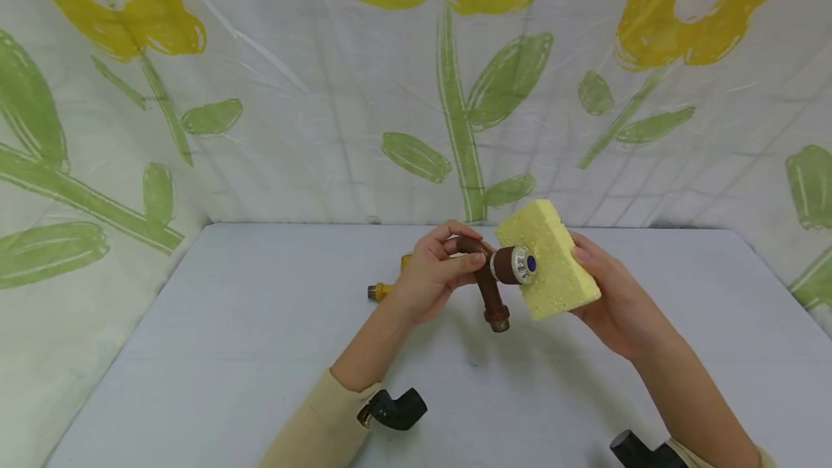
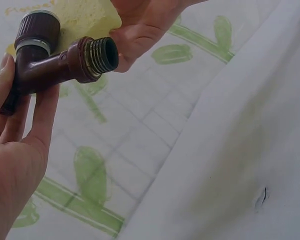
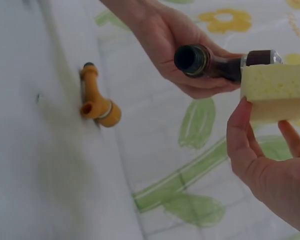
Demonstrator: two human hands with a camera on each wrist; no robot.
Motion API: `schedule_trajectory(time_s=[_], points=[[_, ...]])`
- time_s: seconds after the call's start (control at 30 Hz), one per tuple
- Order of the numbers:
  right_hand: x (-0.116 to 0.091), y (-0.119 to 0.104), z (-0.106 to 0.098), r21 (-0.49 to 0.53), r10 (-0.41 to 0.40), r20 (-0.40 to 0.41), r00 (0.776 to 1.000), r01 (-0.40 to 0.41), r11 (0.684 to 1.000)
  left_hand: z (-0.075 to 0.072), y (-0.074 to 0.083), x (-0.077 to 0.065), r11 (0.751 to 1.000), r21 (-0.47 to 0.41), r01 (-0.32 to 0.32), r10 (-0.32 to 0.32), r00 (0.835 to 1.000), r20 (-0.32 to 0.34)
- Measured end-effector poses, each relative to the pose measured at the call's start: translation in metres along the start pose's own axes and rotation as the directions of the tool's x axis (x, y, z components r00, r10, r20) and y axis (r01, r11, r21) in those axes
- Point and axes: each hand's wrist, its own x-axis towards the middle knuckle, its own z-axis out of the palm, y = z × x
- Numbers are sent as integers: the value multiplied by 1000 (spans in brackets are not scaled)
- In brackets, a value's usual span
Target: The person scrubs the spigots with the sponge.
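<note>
A brown plastic faucet (image 1: 492,293) with a threaded end and a ribbed knob is held above the table by my left hand (image 1: 425,280), thumb on one side and fingers round the other. My right hand (image 1: 611,298) grips a yellow sponge (image 1: 559,266) by its edge, thumb against the near side. In the head view the sponge's broad face stands right at the silver-rimmed, blue-centred knob. The left wrist view shows the open threaded outlet of the faucet (image 2: 52,72) pointing away from the palm. Seen from the right wrist, the sponge (image 3: 275,82) overlaps the knob.
A second faucet, orange-yellow (image 3: 92,95), lies on the white table (image 1: 260,323) behind my left hand, partly hidden in the head view. A white cloth backdrop (image 1: 292,128) with painted flowers rises at the table's far edge. Black wrist devices (image 1: 398,410) sit at both cuffs.
</note>
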Motion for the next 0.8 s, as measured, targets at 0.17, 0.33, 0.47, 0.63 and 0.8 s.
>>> schedule_trajectory(time_s=[0.17,0.33,0.47,0.63,0.8], points=[[-2,-2,-4,-35,-4,32,999,5,999,-1,2,0,1000,-7,-22,22,1000,4],[-1,-2,-4,-22,-12,28,1000,13,1000,-2,2,0,1000,-15,-6,6,1000,21],[0,-1,-1,-36,3,-14,1000,-4,999,-1,0,1,1000,-3,3,-3,1000,19],[-1,-5,-4,-57,32,42,999,-29,998,-2,3,0,999,32,-10,10,1000,7],[-1,-7,-6,-50,80,65,995,-77,996,-3,7,-1,996,90,6,-12,998,64]])
